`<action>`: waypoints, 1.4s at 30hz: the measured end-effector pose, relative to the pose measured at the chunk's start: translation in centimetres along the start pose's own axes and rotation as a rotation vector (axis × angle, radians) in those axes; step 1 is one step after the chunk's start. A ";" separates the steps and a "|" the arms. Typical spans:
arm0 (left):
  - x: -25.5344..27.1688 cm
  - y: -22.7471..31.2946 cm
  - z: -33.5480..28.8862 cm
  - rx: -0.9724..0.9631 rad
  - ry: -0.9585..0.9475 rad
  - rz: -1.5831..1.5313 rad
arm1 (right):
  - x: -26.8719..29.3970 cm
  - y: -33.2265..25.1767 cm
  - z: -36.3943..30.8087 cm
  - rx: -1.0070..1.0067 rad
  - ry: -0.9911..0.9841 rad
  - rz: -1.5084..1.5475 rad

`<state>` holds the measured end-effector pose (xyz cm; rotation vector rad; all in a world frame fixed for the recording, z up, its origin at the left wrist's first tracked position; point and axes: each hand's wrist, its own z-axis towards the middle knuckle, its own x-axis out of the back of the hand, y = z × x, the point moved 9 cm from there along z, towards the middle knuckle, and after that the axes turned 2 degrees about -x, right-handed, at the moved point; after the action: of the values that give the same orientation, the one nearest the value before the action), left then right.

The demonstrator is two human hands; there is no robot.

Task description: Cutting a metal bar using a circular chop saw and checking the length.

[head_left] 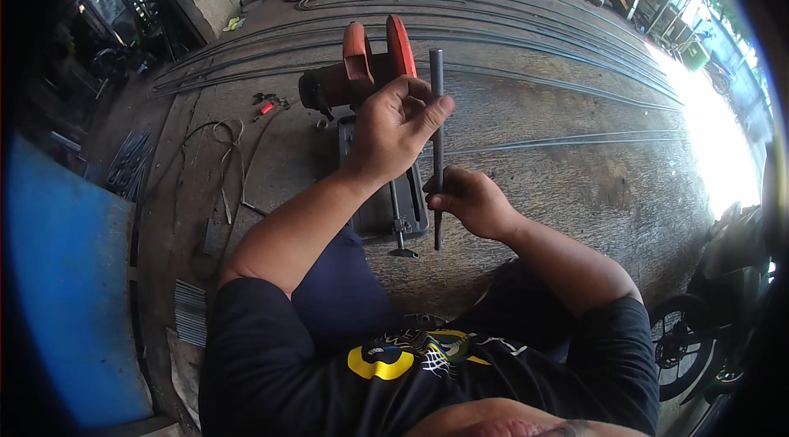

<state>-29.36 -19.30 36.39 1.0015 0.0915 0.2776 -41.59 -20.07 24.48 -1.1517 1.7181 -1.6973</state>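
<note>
A dark grey metal rod (437,154) stands nearly upright in front of me, held between both hands. My left hand (394,125) pinches its upper part between thumb and fingers. Lower down, my right hand (470,200) grips the same rod, whose bottom end pokes out below the fingers. Just behind my left hand is a red and black chop saw (357,51), partly hidden by that hand. Its grey base (370,209) reaches toward me, with a clamp screw (398,219) lying along it.
Several long thin metal rods (567,47) stretch across the floor behind the saw. A cable (226,149) and a small red item (266,108) lie to the left. A stack of short cut rods (190,314) and a blue panel (66,289) are near left. A motorcycle wheel (680,347) stands at right.
</note>
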 end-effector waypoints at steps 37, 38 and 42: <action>4.3 -5.2 1.3 0.246 0.430 -0.581 | 1.6 -6.6 -1.6 0.212 -0.170 0.541; 4.2 -5.4 1.3 0.236 0.487 -0.649 | 2.6 -7.1 -1.6 0.300 -0.098 0.568; 2.7 -5.5 0.4 0.239 0.564 -0.733 | 5.5 -7.7 -1.4 0.436 0.108 0.597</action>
<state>-25.69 -21.71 32.18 1.0340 1.0013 -0.1387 -43.82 -22.84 33.38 -0.3110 1.4451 -1.6371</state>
